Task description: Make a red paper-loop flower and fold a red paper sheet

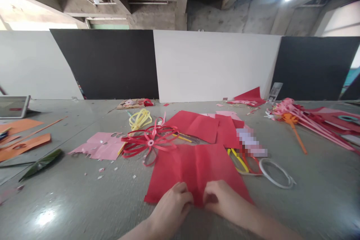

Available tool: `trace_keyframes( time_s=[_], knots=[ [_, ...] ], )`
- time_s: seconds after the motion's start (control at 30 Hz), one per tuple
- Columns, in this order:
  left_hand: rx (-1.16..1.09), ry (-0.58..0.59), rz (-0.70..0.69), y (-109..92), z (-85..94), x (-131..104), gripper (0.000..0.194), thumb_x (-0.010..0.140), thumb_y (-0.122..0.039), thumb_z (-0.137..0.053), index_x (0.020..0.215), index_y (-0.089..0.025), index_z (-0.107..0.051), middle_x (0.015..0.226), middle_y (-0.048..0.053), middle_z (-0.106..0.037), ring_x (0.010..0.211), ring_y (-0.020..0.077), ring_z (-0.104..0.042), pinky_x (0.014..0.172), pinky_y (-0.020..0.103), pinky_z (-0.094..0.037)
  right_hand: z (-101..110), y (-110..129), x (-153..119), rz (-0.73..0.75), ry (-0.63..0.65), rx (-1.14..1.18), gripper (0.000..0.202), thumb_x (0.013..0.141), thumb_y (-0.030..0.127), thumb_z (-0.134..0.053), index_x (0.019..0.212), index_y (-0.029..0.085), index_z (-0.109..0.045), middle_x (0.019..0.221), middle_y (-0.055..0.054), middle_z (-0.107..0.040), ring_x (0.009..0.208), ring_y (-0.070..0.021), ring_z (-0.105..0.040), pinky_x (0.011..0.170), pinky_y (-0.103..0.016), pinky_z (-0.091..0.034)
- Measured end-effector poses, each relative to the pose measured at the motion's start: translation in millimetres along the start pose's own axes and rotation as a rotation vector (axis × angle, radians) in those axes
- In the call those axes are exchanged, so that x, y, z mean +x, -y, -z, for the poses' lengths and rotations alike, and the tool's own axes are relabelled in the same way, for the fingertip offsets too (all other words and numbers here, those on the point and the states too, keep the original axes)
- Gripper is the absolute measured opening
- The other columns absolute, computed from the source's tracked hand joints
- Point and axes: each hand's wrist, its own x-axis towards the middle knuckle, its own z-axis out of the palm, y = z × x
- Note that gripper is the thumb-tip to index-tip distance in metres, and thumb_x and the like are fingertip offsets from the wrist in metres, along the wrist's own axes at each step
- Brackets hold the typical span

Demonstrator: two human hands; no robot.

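Observation:
A large red sheet of paper point(208, 161) lies in front of me, with soft vertical creases down its middle. Its near edge is pinched by my left hand point(174, 202), fingers closed, left of centre. A short way to the right, my right hand point(221, 198) is closed on the same edge, fingers curled. The stretch of paper between the hands bulges a little. Just beyond the sheet's left corner rests a red paper-strip flower point(151, 143) with looped petals. More red paper pieces point(194, 123) overlap behind the sheet.
Left of the flower lie a pink sheet with cut holes point(105, 146) and yellow loops point(140, 119). Orange paper point(28, 148), a green leaf point(42, 165) and a tablet point(14, 105) are further left. At right sit scissors point(242, 161), a white cord coil point(277, 172) and pink strips point(312, 122).

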Motion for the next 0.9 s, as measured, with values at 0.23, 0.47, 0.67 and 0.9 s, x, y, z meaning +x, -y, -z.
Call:
trace_keyframes(
  time_s=[0.23, 0.47, 0.67, 0.9],
  knots=[
    [-0.122, 0.018, -0.041, 5, -0.4, 1, 0.029, 0.067, 0.0, -0.045, 0.074, -0.018, -0.066, 0.077, 0.0, -0.06, 0.073, 0.012, -0.056, 0.068, 0.018, -0.04, 2, 3, 0, -0.08, 0.022, 0.003, 0.019, 0.056, 0.003, -0.058, 0.067, 0.016, -0.068, 0.065, 0.0, -0.062, 0.062, -0.0113, -0.055, 0.055, -0.017, -0.037],
    [-0.167, 0.012, -0.066, 10, -1.7, 4, 0.029, 0.07, -0.002, -0.046, 0.077, -0.019, -0.068, 0.078, 0.0, -0.061, 0.072, 0.0112, -0.056, 0.068, 0.017, -0.04, 0, -1, 0, -0.028, 0.015, -0.027, 0.02, 0.061, 0.005, -0.053, 0.068, 0.018, -0.067, 0.068, 0.0, -0.062, 0.066, -0.0116, -0.056, 0.059, -0.019, -0.037],
    [-0.166, 0.012, -0.07, 11, -1.5, 6, 0.028, 0.071, -0.002, -0.047, 0.078, -0.019, -0.068, 0.078, 0.0, -0.061, 0.072, 0.0109, -0.056, 0.068, 0.017, -0.04, 3, -1, -1, 0.02, 0.017, -0.05, 0.018, 0.066, 0.007, -0.054, 0.069, 0.019, -0.067, 0.072, 0.0, -0.064, 0.071, -0.0122, -0.056, 0.065, -0.02, -0.037],
    [-0.044, 0.016, -0.06, 6, 0.4, 6, 0.023, 0.075, -0.003, -0.048, 0.08, -0.019, -0.065, 0.079, 0.0, -0.06, 0.074, 0.0123, -0.057, 0.068, 0.018, -0.042, 4, 4, 0, -0.021, 0.015, -0.023, 0.022, 0.063, 0.003, -0.053, 0.07, 0.019, -0.067, 0.067, 0.001, -0.065, 0.065, -0.0112, -0.057, 0.058, -0.018, -0.036]
  ],
)
